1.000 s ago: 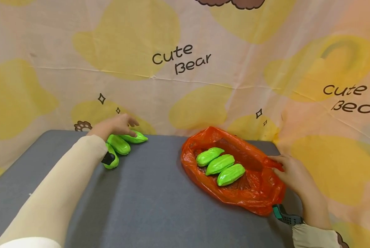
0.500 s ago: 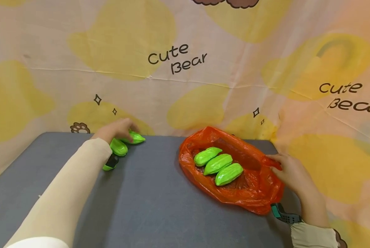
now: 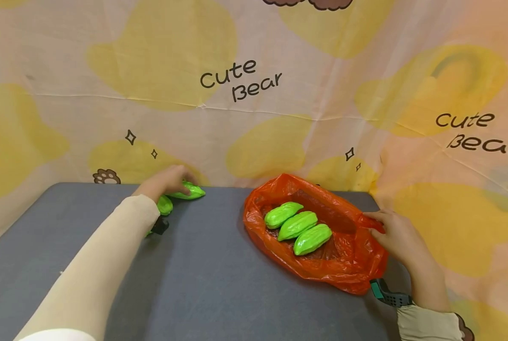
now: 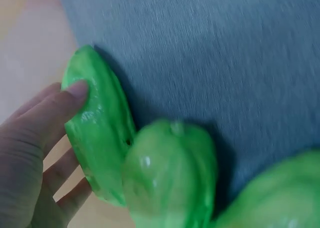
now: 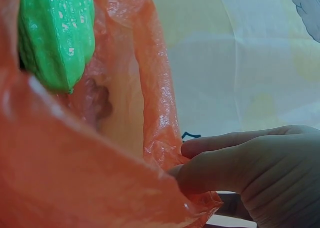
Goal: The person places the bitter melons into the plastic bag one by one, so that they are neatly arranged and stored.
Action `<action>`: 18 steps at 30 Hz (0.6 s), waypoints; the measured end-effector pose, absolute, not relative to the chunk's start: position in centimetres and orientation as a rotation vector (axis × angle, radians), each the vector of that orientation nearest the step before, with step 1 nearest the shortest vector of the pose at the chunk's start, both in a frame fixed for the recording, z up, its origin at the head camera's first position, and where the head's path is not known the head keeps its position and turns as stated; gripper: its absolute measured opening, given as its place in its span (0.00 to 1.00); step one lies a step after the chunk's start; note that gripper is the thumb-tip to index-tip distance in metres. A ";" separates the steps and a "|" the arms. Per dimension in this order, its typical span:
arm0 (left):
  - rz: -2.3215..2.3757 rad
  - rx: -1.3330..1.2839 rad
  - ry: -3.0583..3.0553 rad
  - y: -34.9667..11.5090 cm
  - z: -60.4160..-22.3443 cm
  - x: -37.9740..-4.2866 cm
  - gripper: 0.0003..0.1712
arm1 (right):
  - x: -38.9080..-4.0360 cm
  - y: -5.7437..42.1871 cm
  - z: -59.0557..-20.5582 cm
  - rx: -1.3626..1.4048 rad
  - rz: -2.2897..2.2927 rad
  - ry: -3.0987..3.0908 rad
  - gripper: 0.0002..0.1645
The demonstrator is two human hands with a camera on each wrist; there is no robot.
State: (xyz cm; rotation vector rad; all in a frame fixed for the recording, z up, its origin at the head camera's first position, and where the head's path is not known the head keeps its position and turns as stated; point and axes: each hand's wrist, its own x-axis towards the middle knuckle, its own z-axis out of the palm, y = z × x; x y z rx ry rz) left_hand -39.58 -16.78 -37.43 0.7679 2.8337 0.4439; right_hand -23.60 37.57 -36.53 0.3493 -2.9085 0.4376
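Observation:
At the table's back left, my left hand point(image 3: 168, 183) pinches a glossy, ridged green gourd point(image 3: 191, 191). In the left wrist view its thumb presses the top of that gourd point(image 4: 97, 118), with fingers along the far side. A second green gourd point(image 4: 167, 173) lies against it, and part of a third green gourd point(image 4: 280, 198) shows at the lower right. On the right, my right hand point(image 3: 400, 237) pinches the rim of a red plastic bag point(image 3: 360, 265), holding its mouth wide. Inside lie three green gourds point(image 3: 298, 226) in a row; one gourd point(image 5: 57, 35) shows in the right wrist view.
The grey table point(image 3: 211, 279) stretches between the left gourds and the bag. Behind and to the right hangs a printed cloth point(image 3: 271, 151) with yellow patches and lettering, close to the table's back edge. The left forearm point(image 3: 96, 265) crosses the table's left side.
My left hand has come down onto the rearmost gourd, and its thumb and fingers have closed on it. That gourd has shifted slightly right. The right hand stays on the bag's rim.

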 end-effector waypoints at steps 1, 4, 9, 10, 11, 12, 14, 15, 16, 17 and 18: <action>0.438 0.768 2.843 -16.5 -37.5 -39.6 0.20 | -23.6 37.6 -36.5 0.347 0.440 -2.911 0.22; 0.444 0.723 2.872 -15.8 -37.9 -39.6 0.20 | -23.6 37.5 -36.5 0.338 0.451 -2.921 0.23; 0.482 0.669 2.892 -14.9 -38.3 -39.5 0.18 | -23.6 37.5 -36.4 0.352 0.456 -2.916 0.23; 0.491 0.659 2.884 -14.8 -38.3 -39.5 0.18 | -23.5 37.5 -36.4 0.358 0.456 -2.912 0.23; 0.495 0.656 2.879 -14.7 -38.3 -39.5 0.18 | -23.5 37.5 -36.4 0.362 0.458 -2.911 0.23; 0.495 0.654 2.875 -14.6 -38.3 -39.5 0.18 | -23.5 37.5 -36.4 0.364 0.462 -2.910 0.23; 0.489 0.656 2.869 -14.5 -38.3 -39.4 0.19 | -23.5 37.4 -36.3 0.366 0.458 -2.908 0.23; 0.486 0.654 2.870 -14.4 -38.3 -39.4 0.20 | -23.5 37.4 -36.3 0.366 0.459 -2.908 0.23; 0.479 0.659 2.871 -14.4 -38.3 -39.3 0.21 | -23.5 37.4 -36.3 0.365 0.462 -2.909 0.23; 0.468 0.665 2.875 -14.3 -38.3 -39.3 0.22 | -23.5 37.4 -36.3 0.363 0.462 -2.910 0.23; 0.457 0.668 2.877 -14.3 -38.3 -39.2 0.22 | -23.5 37.3 -36.4 0.362 0.460 -2.911 0.23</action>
